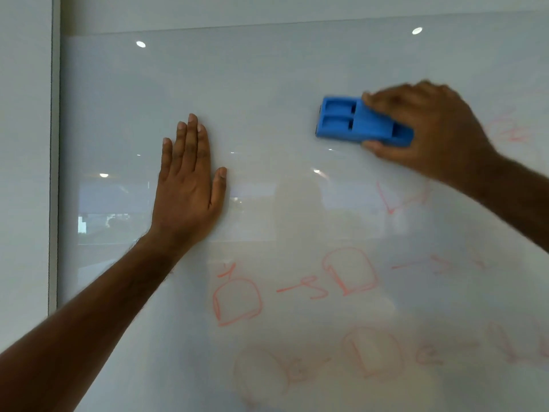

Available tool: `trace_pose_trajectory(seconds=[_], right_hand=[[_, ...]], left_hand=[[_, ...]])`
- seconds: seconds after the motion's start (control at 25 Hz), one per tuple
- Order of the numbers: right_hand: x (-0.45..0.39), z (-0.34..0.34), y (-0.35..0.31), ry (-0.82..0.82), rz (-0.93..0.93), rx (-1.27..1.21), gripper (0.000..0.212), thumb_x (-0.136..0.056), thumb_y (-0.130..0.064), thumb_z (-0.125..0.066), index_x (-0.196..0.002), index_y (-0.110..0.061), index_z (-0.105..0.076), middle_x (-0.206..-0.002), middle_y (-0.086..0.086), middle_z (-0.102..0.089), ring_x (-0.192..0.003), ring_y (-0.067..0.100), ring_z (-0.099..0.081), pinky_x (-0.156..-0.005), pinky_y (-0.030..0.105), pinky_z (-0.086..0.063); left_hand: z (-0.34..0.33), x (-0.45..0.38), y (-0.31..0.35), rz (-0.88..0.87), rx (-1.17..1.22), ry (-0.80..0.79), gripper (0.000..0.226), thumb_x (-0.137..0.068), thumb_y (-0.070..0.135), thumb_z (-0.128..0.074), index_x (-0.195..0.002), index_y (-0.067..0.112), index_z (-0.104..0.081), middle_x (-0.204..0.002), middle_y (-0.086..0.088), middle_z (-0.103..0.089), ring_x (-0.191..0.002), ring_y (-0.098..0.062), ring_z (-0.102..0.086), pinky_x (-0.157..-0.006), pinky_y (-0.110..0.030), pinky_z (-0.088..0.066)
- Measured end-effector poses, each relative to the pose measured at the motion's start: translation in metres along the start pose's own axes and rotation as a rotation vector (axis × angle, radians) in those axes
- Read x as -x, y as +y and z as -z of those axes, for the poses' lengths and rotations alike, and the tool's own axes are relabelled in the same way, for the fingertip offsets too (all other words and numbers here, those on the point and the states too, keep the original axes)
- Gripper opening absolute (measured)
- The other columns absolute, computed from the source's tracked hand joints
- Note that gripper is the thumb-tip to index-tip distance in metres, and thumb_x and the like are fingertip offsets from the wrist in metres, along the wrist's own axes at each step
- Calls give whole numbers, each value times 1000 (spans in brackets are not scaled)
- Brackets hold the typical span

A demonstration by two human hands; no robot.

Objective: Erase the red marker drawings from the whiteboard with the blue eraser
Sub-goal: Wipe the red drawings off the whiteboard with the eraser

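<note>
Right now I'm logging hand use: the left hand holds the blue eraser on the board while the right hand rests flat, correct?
Not quite: the hands are swapped. The head view shows the right hand holding the eraser on the board while the left hand rests flat.

Glare-spotted whiteboard (267,69), motion-blurred right hand (421,126)

Whiteboard (267,72): eraser (361,121), flat palm, red drawings (237,295).
</note>
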State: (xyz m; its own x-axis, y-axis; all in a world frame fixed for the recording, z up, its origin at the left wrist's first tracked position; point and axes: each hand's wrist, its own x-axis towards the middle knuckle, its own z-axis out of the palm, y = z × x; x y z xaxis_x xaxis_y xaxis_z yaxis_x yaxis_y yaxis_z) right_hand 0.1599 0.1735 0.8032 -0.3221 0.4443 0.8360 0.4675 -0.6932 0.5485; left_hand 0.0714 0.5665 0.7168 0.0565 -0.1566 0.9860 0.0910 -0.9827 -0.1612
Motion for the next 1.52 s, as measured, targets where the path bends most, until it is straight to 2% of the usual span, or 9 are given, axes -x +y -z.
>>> trace_pose_trajectory(seconds=[0.12,0.36,0.52,0.68,0.92,1.08,1.24,1.4,1.52], right_hand=[[-28,-9,-6,1,-129,-72,66,-92,-53,-65,-148,-21,-52,-137,6,-62,-111,38,-58,-93,51,-46],[29,-17,-55,-51,97,-90,60,-96,-48,-64,-148,-19,-55,-136,1,-64,-105,27,-59,-85,43,-43],[74,5,-22,-70,162,-55,57,-95,-45,-68,-143,-17,-60,-136,2,-66,-108,27,-62,-85,44,-45],[56,25,26,-82,-7,22,63,-93,-53,-61,-145,-19,-55,-134,7,-65,-105,37,-62,-87,48,-46],[22,6,17,-11,-204,-84,67,-91,-54,-66,-149,-22,-53,-138,3,-62,-110,36,-59,-93,51,-48],[79,3,-13,-1,-60,-75,61,-95,-48,-65,-148,-19,-55,-137,1,-63,-107,30,-57,-88,45,-42],[117,23,18,-40,48,0,57,-96,-48,-62,-143,-16,-59,-133,4,-66,-101,31,-60,-83,45,-44],[96,32,58,22,-157,3,62,-95,-52,-65,-147,-19,-55,-134,5,-64,-102,35,-60,-88,50,-47],[61,17,48,53,-212,-82,65,-94,-53,-68,-148,-20,-54,-136,3,-64,-105,35,-59,-92,53,-48]], left_hand=[[2,-3,7,-12,-11,-37,73,-114,37,-23,-173,-3,-10,-183,-20,-4,-171,-36,0,-137,-60,1],[-6,-14,47,-61,20,-56,75,-112,40,-22,-173,-3,-10,-182,-21,-4,-170,-36,0,-138,-50,5],[-7,-12,47,-60,-2,-43,76,-113,41,-23,-172,-4,-10,-182,-21,-3,-170,-37,1,-137,-44,9],[-7,-17,54,-95,-6,-55,78,-114,45,-27,-173,-3,-8,-183,-20,-1,-170,-36,2,-136,-38,13],[-23,-50,110,-145,8,-13,76,-113,43,-28,-171,-5,-17,-181,-24,-11,-169,-42,-8,-138,-56,-4],[-29,-49,116,-160,13,12,73,-114,40,-29,-171,-4,-19,-181,-23,-13,-169,-40,-10,-138,-53,-4],[-29,-46,115,-161,-5,33,73,-114,41,-28,-172,-3,-19,-182,-21,-13,-170,-38,-10,-138,-53,-4],[-29,-47,125,-111,-28,12,75,-113,42,-25,-172,-3,-16,-182,-21,-11,-170,-39,-8,-138,-58,-4],[-33,-49,147,11,-65,1,78,-112,45,-19,-172,-4,-10,-182,-22,-5,-170,-41,-2,-137,-61,0]])
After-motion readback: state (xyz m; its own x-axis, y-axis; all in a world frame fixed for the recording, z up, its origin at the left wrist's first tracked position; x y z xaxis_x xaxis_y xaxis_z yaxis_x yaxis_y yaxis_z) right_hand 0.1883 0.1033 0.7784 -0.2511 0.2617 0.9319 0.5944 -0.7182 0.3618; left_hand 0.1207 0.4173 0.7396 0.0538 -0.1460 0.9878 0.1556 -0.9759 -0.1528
